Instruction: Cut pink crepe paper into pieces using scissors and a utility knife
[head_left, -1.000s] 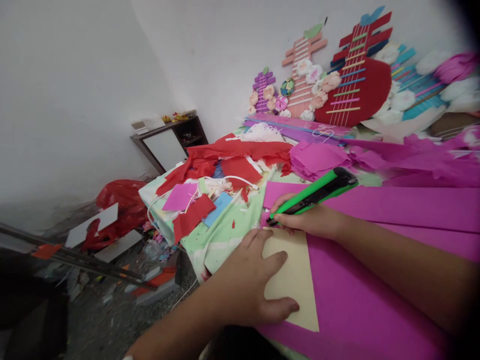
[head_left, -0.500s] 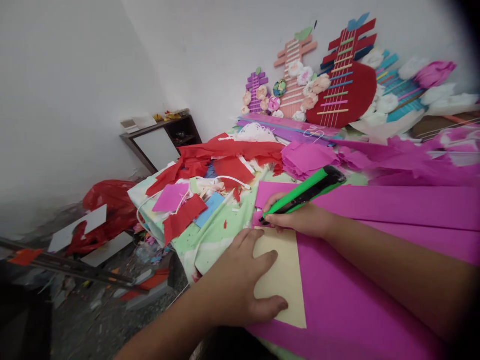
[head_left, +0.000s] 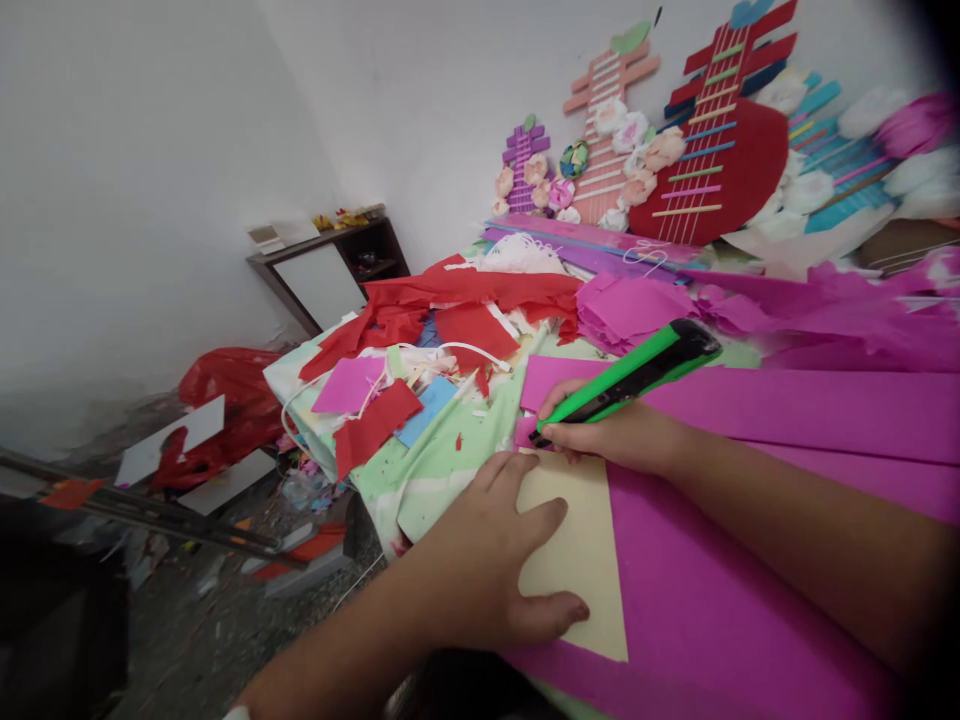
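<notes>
The green-and-black cutter [head_left: 630, 378] slants over the upper edge of the cream card [head_left: 581, 545], its dark tip down by the card's upper left corner and its broad end raised toward the upper right. The right hand [head_left: 604, 432] is closed around the cutter's lower part, fingers gathered near the tip. The left hand [head_left: 491, 560] lies palm down, partly on the card, with thumb and forefinger spread wide and the other fingers reaching toward the card's top edge. Beneath the card is a large magenta sheet [head_left: 720, 570], which runs off to the right under the right forearm. These lie on the surface [head_left: 442, 500], covered with a pale green and white cloth. Left of the cutter are a blue piece [head_left: 426, 412], a red piece [head_left: 379, 425] and a small magenta piece [head_left: 350, 385], with a white cord [head_left: 480, 350] just beyond. Farther back are crumpled red paper [head_left: 472, 290] and a magenta paper pile [head_left: 634, 308]. Guitar-like shapes in purple [head_left: 521, 170], peach [head_left: 600, 165] and red [head_left: 739, 170] lean at the wall, among paper flowers [head_left: 630, 132]. A dark cabinet [head_left: 386, 245] stands beyond the surface, and a red plastic bag [head_left: 232, 390] lies on the floor [head_left: 195, 640].
</notes>
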